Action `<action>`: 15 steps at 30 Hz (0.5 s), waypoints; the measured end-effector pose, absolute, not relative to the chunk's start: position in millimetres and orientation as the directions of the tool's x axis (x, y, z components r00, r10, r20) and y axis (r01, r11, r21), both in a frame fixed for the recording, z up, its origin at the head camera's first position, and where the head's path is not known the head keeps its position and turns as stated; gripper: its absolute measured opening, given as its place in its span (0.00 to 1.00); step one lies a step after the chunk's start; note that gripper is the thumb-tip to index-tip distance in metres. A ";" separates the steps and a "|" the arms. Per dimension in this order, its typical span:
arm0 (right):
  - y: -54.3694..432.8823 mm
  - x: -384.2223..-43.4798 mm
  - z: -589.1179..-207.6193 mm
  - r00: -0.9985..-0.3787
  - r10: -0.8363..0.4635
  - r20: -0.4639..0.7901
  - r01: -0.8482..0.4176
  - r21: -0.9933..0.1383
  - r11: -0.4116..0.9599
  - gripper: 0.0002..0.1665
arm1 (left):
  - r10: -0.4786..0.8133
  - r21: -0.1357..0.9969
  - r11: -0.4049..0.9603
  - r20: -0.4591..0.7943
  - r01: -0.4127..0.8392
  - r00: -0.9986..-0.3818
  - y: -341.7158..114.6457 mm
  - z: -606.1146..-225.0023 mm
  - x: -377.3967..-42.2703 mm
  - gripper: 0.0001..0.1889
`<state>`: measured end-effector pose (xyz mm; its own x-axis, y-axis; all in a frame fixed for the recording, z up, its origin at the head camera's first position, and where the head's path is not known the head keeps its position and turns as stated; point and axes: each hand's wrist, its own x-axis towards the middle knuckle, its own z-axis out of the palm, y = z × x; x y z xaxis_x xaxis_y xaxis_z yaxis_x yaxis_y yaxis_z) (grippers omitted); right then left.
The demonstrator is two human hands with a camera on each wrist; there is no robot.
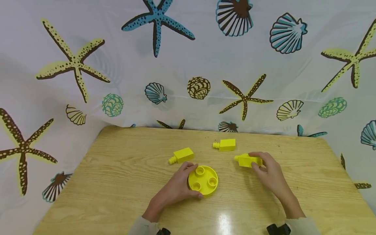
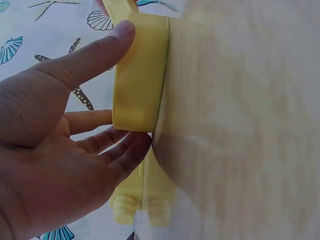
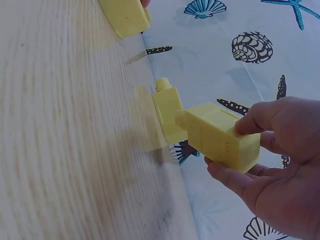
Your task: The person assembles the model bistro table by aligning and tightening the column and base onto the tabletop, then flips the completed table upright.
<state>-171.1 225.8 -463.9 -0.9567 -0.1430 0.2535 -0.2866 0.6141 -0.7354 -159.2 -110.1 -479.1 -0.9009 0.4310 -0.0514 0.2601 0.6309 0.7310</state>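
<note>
My left hand (image 1: 178, 184) holds a round yellow base (image 1: 209, 190) by its rim, thumb on the near side and fingers on the far side. Three round sockets stand up inside it. In the left wrist view the base (image 2: 140, 75) shows edge-on against the table. My right hand (image 1: 271, 173) pinches a yellow block with a ridged round peg (image 1: 245, 161), between thumb and fingers, by the end away from the peg. The right wrist view shows this block (image 3: 220, 137) raised off the table, its peg pointing away from the palm.
Two more yellow pegged blocks lie on the wooden table (image 1: 123, 189), one block (image 1: 183, 154) beyond the left hand and another block (image 1: 227, 145) farther back. A white cloth (image 1: 182, 65) printed with starfish and shells hangs behind and at both sides.
</note>
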 end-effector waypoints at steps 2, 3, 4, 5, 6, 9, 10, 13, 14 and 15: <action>224.2 -169.6 -463.4 -0.949 -0.138 0.283 -0.308 -0.743 0.594 0.17 | 0.439 0.731 0.624 -0.038 0.275 -0.898 -112.0 -479.8 -159.2 0.53; 223.3 -169.0 -463.3 -0.946 -0.134 0.296 -0.316 -0.747 0.584 0.17 | 0.444 0.732 0.620 -0.032 0.281 -0.896 -112.8 -480.2 -159.4 0.52; 222.4 -168.5 -463.0 -0.943 -0.131 0.307 -0.325 -0.754 0.570 0.17 | 0.449 0.732 0.617 -0.026 0.289 -0.893 -113.4 -480.7 -159.5 0.52; 221.2 -167.9 -462.8 -0.941 -0.129 0.312 -0.330 -0.769 0.548 0.17 | 0.456 0.732 0.613 -0.020 0.297 -0.890 -114.0 -480.8 -159.7 0.52; 219.9 -167.3 -462.4 -0.941 -0.131 0.313 -0.333 -0.786 0.521 0.17 | 0.460 0.732 0.612 -0.020 0.300 -0.888 -114.3 -481.0 -159.7 0.51; 215.1 -165.8 -461.0 -0.944 -0.145 0.296 -0.330 -0.842 0.427 0.17 | 0.478 0.734 0.602 -0.015 0.315 -0.878 -115.7 -481.2 -159.9 0.50; 213.4 -165.4 -460.4 -0.945 -0.153 0.288 -0.326 -0.862 0.389 0.17 | 0.483 0.736 0.597 -0.013 0.319 -0.875 -116.2 -481.3 -160.0 0.50; 208.8 -164.8 -458.7 -0.945 -0.181 0.272 -0.317 -0.898 0.306 0.17 | 0.495 0.748 0.581 -0.013 0.320 -0.869 -117.9 -480.8 -160.1 0.50; 207.5 -164.7 -458.2 -0.945 -0.190 0.268 -0.314 -0.905 0.286 0.17 | 0.498 0.750 0.577 -0.010 0.323 -0.867 -118.5 -480.4 -160.2 0.50; 206.3 -164.3 -457.5 -0.944 -0.201 0.263 -0.311 -0.912 0.266 0.17 | 0.501 0.753 0.573 -0.011 0.322 -0.865 -119.1 -479.9 -160.4 0.50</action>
